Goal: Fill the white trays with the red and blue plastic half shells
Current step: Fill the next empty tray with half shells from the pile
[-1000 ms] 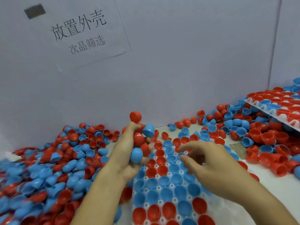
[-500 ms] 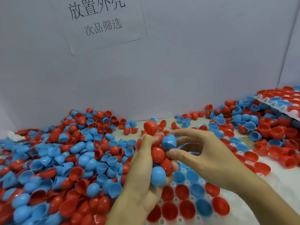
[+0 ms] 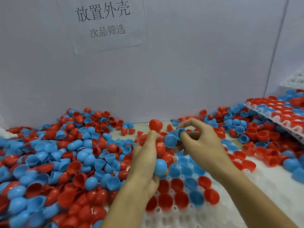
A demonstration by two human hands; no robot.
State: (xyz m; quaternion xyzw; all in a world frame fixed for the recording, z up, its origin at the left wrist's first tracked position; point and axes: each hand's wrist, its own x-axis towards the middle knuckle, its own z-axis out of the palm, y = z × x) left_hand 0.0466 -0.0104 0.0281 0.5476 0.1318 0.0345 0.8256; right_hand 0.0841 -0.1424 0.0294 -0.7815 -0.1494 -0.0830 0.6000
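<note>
Red and blue shells (image 3: 65,162) lie heaped loose across the left of the table, the pile reaching from the back wall (image 3: 181,71) to the near edge of the view and crowding right up against the left hand (image 3: 146,163). That hand is curled round a fistful of shells, red and blue mixed, with one red shell (image 3: 155,125) poking out above the fingers and a blue one (image 3: 160,167) bulging low by the palm. Just beside it, the right hand (image 3: 202,145) pinches a single blue shell (image 3: 171,139) between thumb and fingertips, the shell touching the left hand's bunch. Both hands hover over the near tray (image 3: 189,216), whose far pockets hold shells set open side up, blue rows behind and mostly red ones nearer, while its nearest pockets stand bare. Between the hands and the wall a small strip of bare table (image 3: 139,127) shows, with a few stray shells on it. Right of the tray, more loose shells (image 3: 263,140) spread toward the corner, leaving a patch of white surface near the right forearm. At the far right a filled tray (image 3: 279,116) sits tilted on the heap, and above it the corner of another white tray (image 3: 296,81) leans by the side wall. A paper sign (image 3: 105,22) hangs on the back wall above.
</note>
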